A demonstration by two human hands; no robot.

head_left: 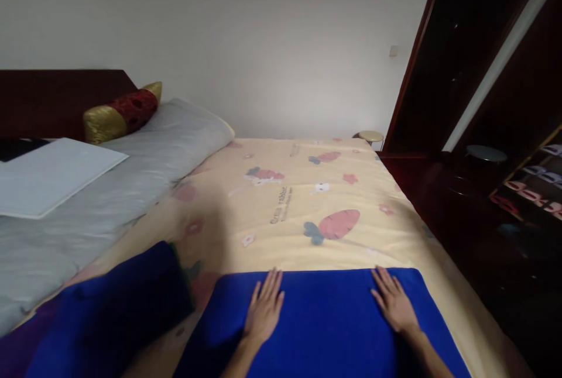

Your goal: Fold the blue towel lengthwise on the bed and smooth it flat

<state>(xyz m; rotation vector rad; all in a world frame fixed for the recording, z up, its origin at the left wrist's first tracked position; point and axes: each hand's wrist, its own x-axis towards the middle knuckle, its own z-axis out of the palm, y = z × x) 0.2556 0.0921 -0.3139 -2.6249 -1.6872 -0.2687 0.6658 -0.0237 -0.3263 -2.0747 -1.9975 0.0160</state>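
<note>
Head view: left hand (264, 308) and right hand (394, 303) were laid flat, fingers released, on a folded blue cloth (327, 325). The cloth was spread on a yellow patterned bedsheet (307, 202).

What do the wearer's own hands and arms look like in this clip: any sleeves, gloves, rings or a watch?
Both are bare. The left hand and right hand wear no gloves, and no rings show on the fingers. The forearms, as far as the bottom edge of the picture shows them, carry no sleeve, watch or bracelet. The picture is soft, so fine details such as nails cannot be made out.
</note>
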